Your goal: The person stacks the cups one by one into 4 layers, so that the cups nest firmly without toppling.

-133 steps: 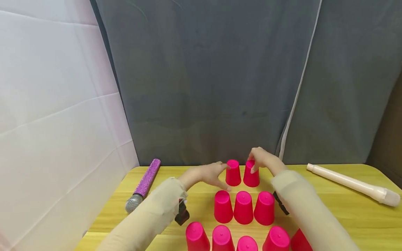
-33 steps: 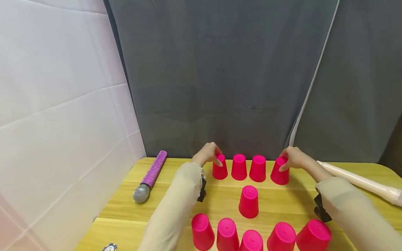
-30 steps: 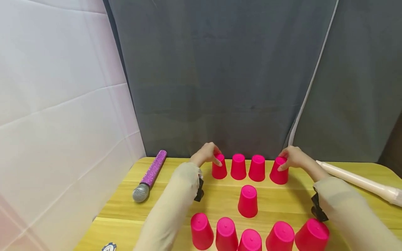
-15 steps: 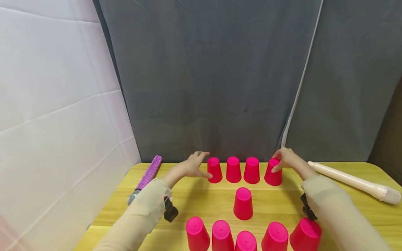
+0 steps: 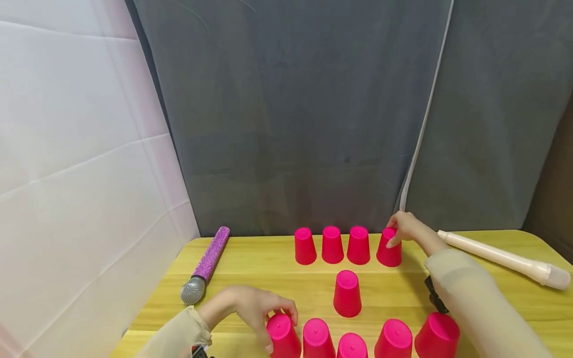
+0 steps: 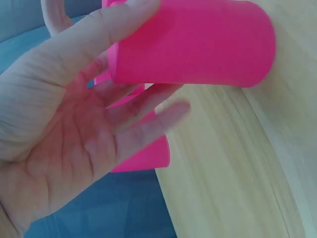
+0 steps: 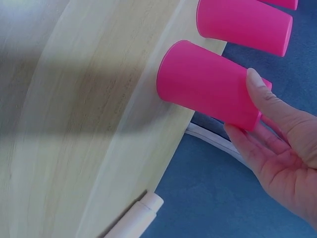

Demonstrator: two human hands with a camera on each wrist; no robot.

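Observation:
Upside-down pink cups stand on a yellow wooden table [image 5: 250, 268]: a back row of several, a single cup [image 5: 346, 293] in the middle, and a front row of several. My left hand [image 5: 279, 313] is at the front-left cup [image 5: 283, 338]. In the left wrist view the left hand [image 6: 158, 59] has its thumb along that cup [image 6: 198, 44] and its fingers nearly straight on the other side. My right hand [image 5: 394, 231] pinches the top of the back-right cup [image 5: 389, 251]. The right wrist view shows the right hand [image 7: 245, 106] with its thumb on this cup [image 7: 208, 84].
A purple glitter microphone [image 5: 206, 263] lies at the table's left. A cream recorder [image 5: 497, 258] lies at the right, its end also in the right wrist view [image 7: 133, 218]. A grey curtain hangs behind the table and a white sheet at the left.
My left hand has let go of the back-left cup and come back to the front-left cup. My right hand has stayed on the back-right cup. Earlier, cups moved from the middle row to the back row.

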